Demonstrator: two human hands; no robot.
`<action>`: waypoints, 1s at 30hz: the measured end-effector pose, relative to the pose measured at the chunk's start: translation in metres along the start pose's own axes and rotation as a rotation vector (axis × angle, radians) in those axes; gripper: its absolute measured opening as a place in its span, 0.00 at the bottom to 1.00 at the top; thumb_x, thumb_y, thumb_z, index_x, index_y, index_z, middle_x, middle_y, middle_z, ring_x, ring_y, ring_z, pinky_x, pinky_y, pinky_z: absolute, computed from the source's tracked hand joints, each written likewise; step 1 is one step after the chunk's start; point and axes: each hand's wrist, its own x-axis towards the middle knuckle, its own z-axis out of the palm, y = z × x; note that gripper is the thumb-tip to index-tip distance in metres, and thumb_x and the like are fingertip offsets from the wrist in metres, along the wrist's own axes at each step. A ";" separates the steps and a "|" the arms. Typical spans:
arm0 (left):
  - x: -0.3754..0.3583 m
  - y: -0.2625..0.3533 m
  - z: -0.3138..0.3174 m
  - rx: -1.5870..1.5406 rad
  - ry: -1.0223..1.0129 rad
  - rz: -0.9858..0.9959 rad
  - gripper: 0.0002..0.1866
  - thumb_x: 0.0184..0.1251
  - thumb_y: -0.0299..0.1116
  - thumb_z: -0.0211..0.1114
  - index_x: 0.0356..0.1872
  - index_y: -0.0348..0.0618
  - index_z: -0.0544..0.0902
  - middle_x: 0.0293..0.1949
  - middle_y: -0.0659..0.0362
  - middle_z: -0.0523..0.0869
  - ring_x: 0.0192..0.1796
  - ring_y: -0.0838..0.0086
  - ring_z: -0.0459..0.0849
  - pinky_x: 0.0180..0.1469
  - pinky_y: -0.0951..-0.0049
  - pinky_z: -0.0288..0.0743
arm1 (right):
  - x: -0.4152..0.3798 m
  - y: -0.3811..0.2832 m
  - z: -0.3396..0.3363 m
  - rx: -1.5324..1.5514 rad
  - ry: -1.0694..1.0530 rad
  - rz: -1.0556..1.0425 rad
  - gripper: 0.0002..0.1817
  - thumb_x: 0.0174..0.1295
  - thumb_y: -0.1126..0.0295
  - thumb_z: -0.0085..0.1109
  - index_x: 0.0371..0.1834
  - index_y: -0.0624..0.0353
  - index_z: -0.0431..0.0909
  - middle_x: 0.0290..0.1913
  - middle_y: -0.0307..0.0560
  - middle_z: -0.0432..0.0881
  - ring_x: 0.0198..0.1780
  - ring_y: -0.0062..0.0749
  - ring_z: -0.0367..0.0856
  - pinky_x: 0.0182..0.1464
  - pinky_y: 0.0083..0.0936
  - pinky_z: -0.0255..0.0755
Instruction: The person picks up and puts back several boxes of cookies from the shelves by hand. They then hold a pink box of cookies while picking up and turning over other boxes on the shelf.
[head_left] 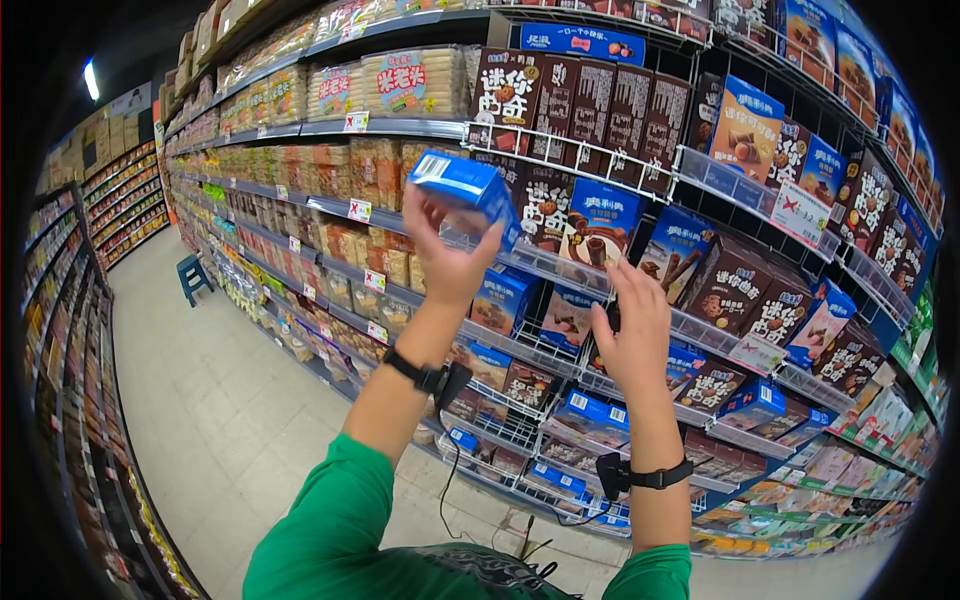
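A blue box point(462, 188) with a barcode on its end is in my left hand point(450, 250), tilted in front of the shelf, with the fingers and thumb around its lower side. My right hand point(636, 318) is raised with its fingers apart and holds nothing. Its fingertips are by the lower edge of an upright blue box with a chocolate roll picture point(603, 220) on the wire rack. Brown boxes with white lettering point(545, 208) stand left of that box. Another blue box point(673, 250) stands to its right.
Wire racks and shelf rails point(570, 150) hold rows of brown and blue boxes. Bagged snacks point(412, 82) fill the long shelf at left. A blue stool point(194, 280) stands in the aisle point(230, 400). Cables point(447, 480) hang between my arms.
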 end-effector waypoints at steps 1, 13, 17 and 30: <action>-0.013 0.008 -0.010 -0.066 0.006 0.030 0.60 0.53 0.37 0.81 0.79 0.41 0.44 0.70 0.42 0.63 0.68 0.56 0.69 0.70 0.54 0.65 | -0.006 0.002 -0.002 0.003 -0.007 0.013 0.29 0.59 0.67 0.67 0.67 0.53 0.75 0.68 0.46 0.75 0.66 0.49 0.72 0.67 0.44 0.65; -0.195 0.038 0.026 -0.059 -0.167 -0.385 0.63 0.53 0.27 0.80 0.80 0.43 0.38 0.74 0.42 0.56 0.72 0.57 0.66 0.73 0.55 0.62 | -0.164 -0.017 -0.038 0.395 0.062 0.211 0.10 0.56 0.75 0.65 0.41 0.60 0.81 0.47 0.52 0.81 0.49 0.49 0.78 0.55 0.41 0.70; -0.195 0.040 0.044 0.141 -0.215 -0.343 0.60 0.53 0.30 0.83 0.80 0.42 0.46 0.71 0.45 0.59 0.71 0.59 0.66 0.71 0.55 0.64 | -0.226 -0.009 -0.059 0.368 -0.038 0.380 0.08 0.56 0.75 0.65 0.39 0.60 0.81 0.44 0.52 0.81 0.48 0.48 0.78 0.54 0.39 0.71; -0.162 0.061 0.068 0.317 -0.563 -0.527 0.52 0.55 0.38 0.80 0.78 0.39 0.57 0.64 0.44 0.67 0.55 0.60 0.78 0.53 0.66 0.80 | -0.333 0.037 -0.110 0.413 -0.050 0.852 0.04 0.62 0.77 0.62 0.38 0.63 0.80 0.43 0.51 0.81 0.47 0.41 0.79 0.50 0.31 0.73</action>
